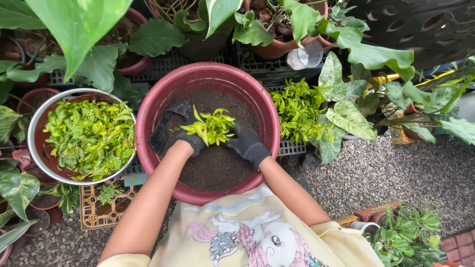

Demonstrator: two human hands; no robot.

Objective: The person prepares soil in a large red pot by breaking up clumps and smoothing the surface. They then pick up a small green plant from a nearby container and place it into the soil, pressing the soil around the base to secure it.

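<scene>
Left hand (pixel 190 141): in a dark knit glove, fingers curled close against the left side of the seedling, pressing at its base.
Right hand (pixel 247 143): same dark glove, cupped narrow around the right side of the seedling, knuckles up, fingertips in the soil.
Seedling (pixel 212 127): small clump of pointed, glossy yellow-green leaves, upright near the middle of the basin, held between both hands.
Basin (pixel 148 111): wide, round, dull red plastic with a thick rolled rim, on the gravel in front of the person.
Soil (pixel 215 168): dark, crumbly and loose, filling the basin to well below the rim.
Black bag (pixel 166 126): limp, crumpled plastic nursery bag, lying on the soil against the basin's left wall, just beside the left hand.
Pot of cuttings (pixel 91 136): round red pot inside a smooth white ring, packed with the same bright, pointed leaves, just left of the basin.
Gravel (pixel 386 173): fine, grey, pebbly ground to the right.
Crate (pixel 96 215): orange plastic lattice, below the pot of cuttings.
Shirt (pixel 247 232): soft pale yellow cloth with a cartoon print.
</scene>
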